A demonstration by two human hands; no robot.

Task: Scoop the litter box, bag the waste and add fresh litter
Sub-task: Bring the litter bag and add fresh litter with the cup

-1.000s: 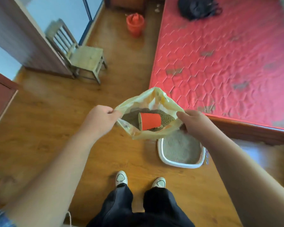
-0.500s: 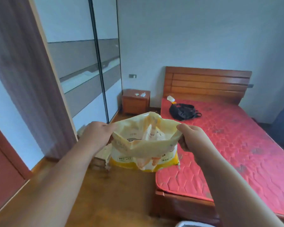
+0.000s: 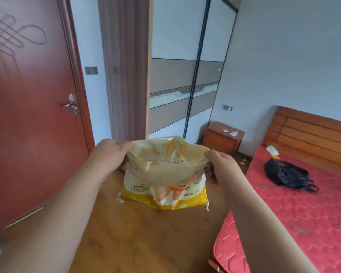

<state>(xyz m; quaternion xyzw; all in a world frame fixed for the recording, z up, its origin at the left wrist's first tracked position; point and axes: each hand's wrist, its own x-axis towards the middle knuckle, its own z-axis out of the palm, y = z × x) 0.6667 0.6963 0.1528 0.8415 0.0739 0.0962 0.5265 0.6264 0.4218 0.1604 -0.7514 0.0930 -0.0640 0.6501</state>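
So where this stands: the person has the litter bag up in the air with both hands, hanging over the wooden floor just off the corner of the red mattress. It's the yellow-and-white printed pack with a cartoon on the front, top torn open.

The left hand has its fingers curled in and pinching the left side of the bag's rim. The right hand is clamped on the right side of the rim the same way, and between them they're stretching the mouth wide open. From this angle I only see the inside of the far wall, so I can't tell how much litter is in there.

Progress-wise, it's honestly hard to call. The litter box isn't in shot at all (the camera is pointed up at the room, toward the red door, the sliding wardrobe and the nightstand), and no scoop or waste bag shows either. So whether the scooping and bagging are done can't be read from here. My guess is this is somewhere in the fresh-litter part, since that's the bag in hand and it's open. Nothing is pouring right now though, as the bag hangs upright.

There's also a black backpack lying on the mattress, well away from everything.
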